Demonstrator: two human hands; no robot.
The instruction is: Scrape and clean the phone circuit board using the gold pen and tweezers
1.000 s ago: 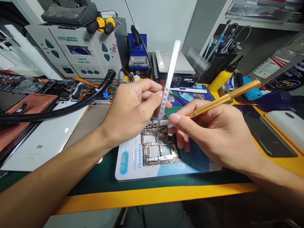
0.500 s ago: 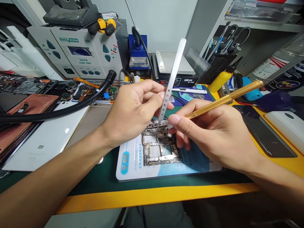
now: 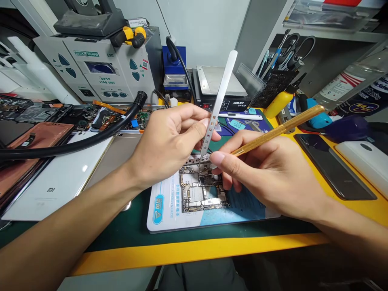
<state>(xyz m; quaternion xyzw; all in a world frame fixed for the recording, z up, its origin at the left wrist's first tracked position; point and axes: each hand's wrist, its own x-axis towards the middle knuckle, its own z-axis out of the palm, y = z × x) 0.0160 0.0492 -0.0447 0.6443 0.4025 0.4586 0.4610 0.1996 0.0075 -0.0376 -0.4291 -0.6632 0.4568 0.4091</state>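
My left hand (image 3: 174, 141) pinches silver tweezers (image 3: 218, 101), which stand nearly upright with their tips down at the upper part of a circuit board (image 3: 204, 188). In my right hand (image 3: 266, 169) is a gold knurled pen-like tool (image 3: 277, 131), held between thumb and fingers and slanting up to the right. Its working end is hidden by my fingertips, close to the board's upper right. The board lies on a white and blue printed box (image 3: 169, 206), with a metal strip with holes (image 3: 195, 160) behind it.
A black hose (image 3: 91, 142) crosses the left side in front of a hot air station (image 3: 103, 68). A white phone back (image 3: 57, 178) lies at the left, a dark phone (image 3: 335, 166) at the right. Behind stands a heating plate (image 3: 222, 83), beside a yellow bottle (image 3: 280, 101).
The gold tool and my right hand have shifted slightly left. The tweezers stay at the board; the whole view has moved a little.
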